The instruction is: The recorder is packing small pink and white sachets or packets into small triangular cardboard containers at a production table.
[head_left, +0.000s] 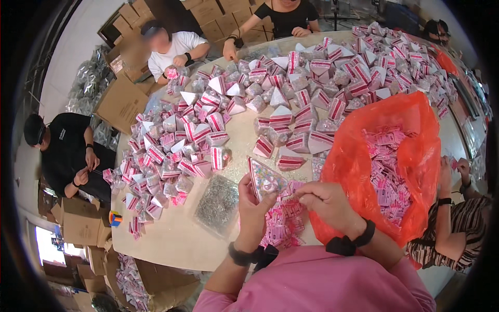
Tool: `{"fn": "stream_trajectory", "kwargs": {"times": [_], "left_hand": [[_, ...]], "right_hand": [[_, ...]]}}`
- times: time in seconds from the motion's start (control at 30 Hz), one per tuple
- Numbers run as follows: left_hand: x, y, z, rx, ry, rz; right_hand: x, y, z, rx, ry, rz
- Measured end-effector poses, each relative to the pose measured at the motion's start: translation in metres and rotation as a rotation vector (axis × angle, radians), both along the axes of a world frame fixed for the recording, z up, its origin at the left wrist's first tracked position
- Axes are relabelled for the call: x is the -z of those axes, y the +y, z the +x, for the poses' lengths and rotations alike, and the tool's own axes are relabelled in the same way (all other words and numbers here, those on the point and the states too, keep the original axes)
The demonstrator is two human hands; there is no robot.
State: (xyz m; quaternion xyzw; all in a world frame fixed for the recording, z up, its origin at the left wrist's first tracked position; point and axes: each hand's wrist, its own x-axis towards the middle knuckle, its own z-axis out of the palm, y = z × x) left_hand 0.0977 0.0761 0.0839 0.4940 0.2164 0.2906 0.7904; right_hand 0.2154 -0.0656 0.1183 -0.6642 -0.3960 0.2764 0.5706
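My left hand [255, 210] is closed around a cake-slice-shaped box [266, 179], tilted so its triangular see-through face shows colourful bits inside. Just right of the box, my right hand [326, 202] is closed in a pinch, apart from it. Whatever its fingertips hold, if anything, is too small to make out. Under and between my hands lies a heap of small pink packets [278, 229]. To the left of my left hand sits a see-through tray [215, 205] full of fine, shiny metal-looking pieces.
Piles of wedge boxes [176, 140] cover the table's left and far side. A red plastic bag [343, 182] of pink packets stands open by my right arm. Co-workers sit around the table, one in white [179, 52]. Cardboard boxes [122, 104] stand beyond the left edge.
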Motion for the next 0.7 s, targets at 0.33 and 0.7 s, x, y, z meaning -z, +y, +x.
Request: {"fn": "stream_trajectory", "kwargs": {"times": [0.33, 0.7], "left_hand": [[-0.002, -0.011, -0.003, -0.056, 0.031, 0.163], [0.001, -0.017, -0.004, -0.059, 0.020, 0.220]], "right_hand": [[-0.007, 0.008, -0.011, 0.064, -0.396, 0.133], [-0.004, 0.009, -0.011, 0.084, -0.568, 0.187]]}}
